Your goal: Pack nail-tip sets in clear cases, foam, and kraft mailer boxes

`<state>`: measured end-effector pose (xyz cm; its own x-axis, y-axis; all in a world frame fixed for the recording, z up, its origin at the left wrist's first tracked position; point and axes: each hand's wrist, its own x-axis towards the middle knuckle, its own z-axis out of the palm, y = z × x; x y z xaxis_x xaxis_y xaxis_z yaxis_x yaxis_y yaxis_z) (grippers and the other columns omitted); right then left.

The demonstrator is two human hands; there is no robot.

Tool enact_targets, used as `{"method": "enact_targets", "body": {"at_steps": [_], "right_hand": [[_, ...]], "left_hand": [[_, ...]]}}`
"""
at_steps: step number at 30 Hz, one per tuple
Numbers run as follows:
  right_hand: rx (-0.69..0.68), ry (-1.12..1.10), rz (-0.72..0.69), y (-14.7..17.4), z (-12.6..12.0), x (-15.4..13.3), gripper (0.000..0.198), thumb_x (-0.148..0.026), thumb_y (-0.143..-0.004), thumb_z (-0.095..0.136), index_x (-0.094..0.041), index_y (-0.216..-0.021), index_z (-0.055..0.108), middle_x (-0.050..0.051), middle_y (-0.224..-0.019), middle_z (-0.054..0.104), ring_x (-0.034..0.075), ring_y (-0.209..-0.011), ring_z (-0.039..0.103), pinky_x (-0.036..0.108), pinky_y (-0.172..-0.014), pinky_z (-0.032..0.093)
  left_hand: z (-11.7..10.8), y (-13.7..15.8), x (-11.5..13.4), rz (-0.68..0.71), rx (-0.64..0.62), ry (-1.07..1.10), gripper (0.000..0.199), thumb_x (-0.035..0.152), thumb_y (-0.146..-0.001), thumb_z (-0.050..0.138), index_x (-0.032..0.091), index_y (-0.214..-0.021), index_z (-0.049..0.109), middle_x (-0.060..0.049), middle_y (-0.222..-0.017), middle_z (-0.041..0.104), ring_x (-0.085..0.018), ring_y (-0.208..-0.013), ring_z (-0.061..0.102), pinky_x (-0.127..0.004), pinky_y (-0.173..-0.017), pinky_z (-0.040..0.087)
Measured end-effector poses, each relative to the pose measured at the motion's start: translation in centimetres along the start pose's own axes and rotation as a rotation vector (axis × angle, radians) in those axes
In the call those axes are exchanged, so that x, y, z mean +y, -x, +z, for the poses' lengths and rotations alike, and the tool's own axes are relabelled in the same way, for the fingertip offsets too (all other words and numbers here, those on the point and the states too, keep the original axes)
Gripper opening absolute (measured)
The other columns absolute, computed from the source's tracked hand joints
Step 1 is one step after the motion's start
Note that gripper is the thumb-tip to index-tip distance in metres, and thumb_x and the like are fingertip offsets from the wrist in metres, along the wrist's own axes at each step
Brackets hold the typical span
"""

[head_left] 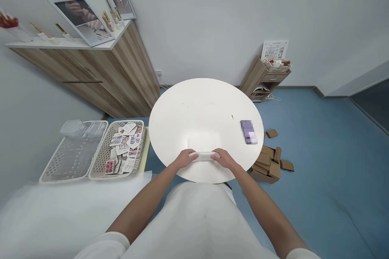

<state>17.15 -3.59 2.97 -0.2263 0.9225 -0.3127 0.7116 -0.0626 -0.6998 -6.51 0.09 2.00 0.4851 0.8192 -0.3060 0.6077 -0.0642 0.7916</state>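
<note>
One rounded white table (194,105) fills the middle of the frame, seen from above, with one long, narrow white bar-shaped object (204,156) at its lower middle and one faint, pale rectangular patch (204,141) on the tabletop just above it. One purple and pale-lilac rectangular item (247,129), blurred into blocks, lies toward the table's right edge. Two white perforated plastic baskets stand side by side at lower left: the left basket (45,170) holds clear plastic packaging (74,158), the right basket (95,170) many printed cards and packets (124,145), too jumbled to count. Two white-framed pictures stand on one wood-grain cabinet (130,73) at upper left. One heap of brown cardboard (267,166) sits on the blue floor (322,149) right of the table, two loose pieces near it. Two bare hands meet the bar: the left hand (184,158) curls narrowly around its left end, the right hand (224,158) around its right end, thumbs toward its middle, other fingers mostly hidden. The bar's long axis runs left to right, nearly level across the frame; which end is its front, I cannot tell.
</note>
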Motion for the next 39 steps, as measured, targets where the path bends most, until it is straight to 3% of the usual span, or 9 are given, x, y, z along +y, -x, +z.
{"method": "enact_targets", "body": {"at_steps": [4, 9, 13, 16, 19, 24, 27, 31, 39], "right_hand": [[0.077, -0.097, 0.115, -1.5, -0.3, 0.8, 0.025, -0.041, -0.076, 0.043, -0.023, -0.086, 0.057, 0.001, -0.086, 0.062, 0.017, -0.077, 0.057, 0.027, -0.064, 0.043], [0.165, -0.060, 0.236, -2.7, 0.7, 1.6, 0.019, -0.034, -0.076, 0.040, -0.022, -0.078, 0.054, 0.000, -0.076, 0.060, 0.016, -0.070, 0.055, 0.027, -0.060, 0.042], [0.193, -0.047, 0.288, -3.1, 1.6, 1.9, 0.019, -0.030, -0.076, 0.038, -0.023, -0.083, 0.054, 0.001, -0.079, 0.059, 0.017, -0.072, 0.055, 0.028, -0.062, 0.043], [0.253, -0.028, 0.325, -2.8, 2.0, 2.0, 0.027, -0.029, -0.076, 0.040, -0.021, -0.099, 0.051, 0.006, -0.097, 0.056, 0.021, -0.090, 0.053, 0.032, -0.075, 0.042], [0.395, -0.008, 0.396, -2.0, 2.4, 2.0, 0.045, -0.032, -0.074, 0.044, -0.017, -0.117, 0.041, 0.012, -0.119, 0.043, 0.025, -0.113, 0.039, 0.036, -0.090, 0.035], [0.399, -0.241, 0.496, -1.5, 2.7, 1.9, 0.066, -0.034, -0.068, 0.051, -0.014, -0.126, 0.029, 0.012, -0.124, 0.041, 0.023, -0.114, 0.040, 0.032, -0.090, 0.037], [0.330, -0.403, 0.540, -2.2, 2.3, 1.7, 0.063, -0.032, -0.064, 0.054, -0.014, -0.122, 0.035, 0.012, -0.118, 0.048, 0.021, -0.104, 0.050, 0.030, -0.080, 0.043], [0.261, -0.471, 0.508, -2.6, 2.0, 1.4, 0.038, -0.031, -0.060, 0.058, -0.017, -0.096, 0.054, 0.007, -0.094, 0.061, 0.018, -0.081, 0.058, 0.027, -0.065, 0.046], [0.355, -0.432, 0.523, 0.8, 3.4, 1.9, 0.026, -0.033, -0.061, 0.057, -0.020, -0.083, 0.048, 0.001, -0.076, 0.056, 0.014, -0.066, 0.054, 0.024, -0.055, 0.043]], "left_hand": [[0.0, -0.6, -1.3, -0.146, 0.129, -0.043, 0.032, 0.044, -0.075, 0.041, 0.019, -0.057, 0.049, 0.002, -0.055, 0.049, -0.013, -0.054, 0.047, -0.024, -0.051, 0.033], [0.5, -1.1, -2.2, -0.247, 0.198, -0.093, 0.029, 0.036, -0.074, 0.042, 0.019, -0.051, 0.038, 0.003, -0.051, 0.040, -0.013, -0.053, 0.043, -0.024, -0.050, 0.028], [0.8, -1.1, -2.4, -0.295, 0.213, -0.123, 0.024, 0.035, -0.076, 0.042, 0.020, -0.058, 0.043, 0.001, -0.057, 0.046, -0.015, -0.059, 0.047, -0.025, -0.053, 0.031], [1.0, -0.8, -1.9, -0.294, 0.301, -0.210, 0.015, 0.031, -0.078, 0.041, 0.019, -0.077, 0.051, -0.004, -0.074, 0.056, -0.018, -0.072, 0.052, -0.027, -0.061, 0.037], [1.6, -0.3, -0.6, -0.136, 0.444, -0.394, 0.025, 0.027, -0.079, 0.041, 0.018, -0.102, 0.049, -0.009, -0.104, 0.054, -0.022, -0.099, 0.048, -0.033, -0.079, 0.037], [3.7, -0.1, 1.6, 0.270, 0.217, -0.616, 0.029, 0.025, -0.078, 0.045, 0.024, -0.107, 0.048, -0.006, -0.121, 0.047, -0.023, -0.114, 0.037, -0.039, -0.092, 0.028], [4.5, -0.3, 1.6, 0.274, 0.148, -0.672, 0.033, 0.025, -0.077, 0.047, 0.024, -0.110, 0.047, -0.007, -0.123, 0.045, -0.024, -0.114, 0.036, -0.040, -0.090, 0.029], [4.5, -0.6, 0.9, 0.277, 0.103, -0.679, 0.036, 0.023, -0.078, 0.046, 0.024, -0.113, 0.044, -0.007, -0.125, 0.043, -0.024, -0.115, 0.035, -0.040, -0.089, 0.030], [5.0, 0.5, 0.8, 0.327, 0.035, -0.624, 0.040, 0.024, -0.075, 0.048, 0.023, -0.115, 0.043, -0.009, -0.125, 0.040, -0.026, -0.116, 0.032, -0.040, -0.089, 0.030]]}}
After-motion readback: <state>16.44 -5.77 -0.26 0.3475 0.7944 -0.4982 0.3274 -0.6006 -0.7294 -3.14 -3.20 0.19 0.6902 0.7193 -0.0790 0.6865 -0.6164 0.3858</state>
